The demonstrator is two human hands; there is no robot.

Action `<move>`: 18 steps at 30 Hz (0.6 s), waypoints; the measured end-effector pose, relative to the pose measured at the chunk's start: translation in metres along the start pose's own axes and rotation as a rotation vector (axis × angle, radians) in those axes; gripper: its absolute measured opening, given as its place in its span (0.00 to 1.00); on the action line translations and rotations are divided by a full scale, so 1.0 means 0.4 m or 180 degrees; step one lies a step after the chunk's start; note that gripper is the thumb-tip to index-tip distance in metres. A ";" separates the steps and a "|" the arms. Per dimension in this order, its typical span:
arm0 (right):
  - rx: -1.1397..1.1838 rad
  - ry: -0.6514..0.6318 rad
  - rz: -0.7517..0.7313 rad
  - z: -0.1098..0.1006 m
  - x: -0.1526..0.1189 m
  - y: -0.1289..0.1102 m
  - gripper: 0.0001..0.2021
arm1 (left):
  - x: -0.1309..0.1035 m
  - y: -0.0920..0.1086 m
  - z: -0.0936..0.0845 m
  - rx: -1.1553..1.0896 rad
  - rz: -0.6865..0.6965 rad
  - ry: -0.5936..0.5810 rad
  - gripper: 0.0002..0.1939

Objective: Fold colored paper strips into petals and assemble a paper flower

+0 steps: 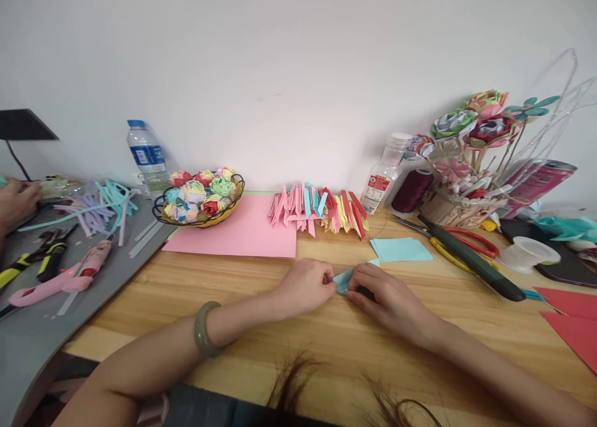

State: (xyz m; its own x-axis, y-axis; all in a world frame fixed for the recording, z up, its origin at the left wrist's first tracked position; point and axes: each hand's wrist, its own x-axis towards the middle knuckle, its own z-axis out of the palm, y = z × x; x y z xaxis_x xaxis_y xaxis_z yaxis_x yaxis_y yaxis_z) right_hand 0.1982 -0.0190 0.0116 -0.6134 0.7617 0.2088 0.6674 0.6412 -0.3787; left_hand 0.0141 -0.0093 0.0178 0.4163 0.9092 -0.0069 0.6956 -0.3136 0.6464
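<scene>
A small piece of light blue paper (343,280), folded, is held between my two hands just above the wooden table. My left hand (305,285) pinches its left end with thumb and fingers. On its right side my right hand (385,296) grips it, fingers curled and thumb below. Part of the paper is hidden by the fingers. Just beyond my right hand lies a stack of light blue paper slips (403,250). Behind my hands stands a row of folded paper pieces (298,208) in pink, red, blue and yellow.
At the left are a basket of paper flowers (200,197), pink sheets (242,240), a water bottle (148,160) and a pink glue gun (65,278). At the right lie scissors (457,243), a dark green-handled cutter (476,262) and a white spool (529,253). Another person's hand (18,200) shows far left.
</scene>
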 end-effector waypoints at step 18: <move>-0.0157 0.0002 0.0682 0.012 0.014 -0.012 0.08 | 0.001 0.003 0.006 0.0073 -0.0062 0.0033 0.06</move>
State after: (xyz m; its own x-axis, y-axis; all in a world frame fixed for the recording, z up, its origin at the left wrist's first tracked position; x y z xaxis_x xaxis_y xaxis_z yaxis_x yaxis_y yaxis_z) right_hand 0.1897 -0.0182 0.0101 -0.4549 0.8812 0.1286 0.8024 0.4683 -0.3699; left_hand 0.0165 -0.0101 0.0167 0.3966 0.9179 -0.0113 0.7168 -0.3020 0.6285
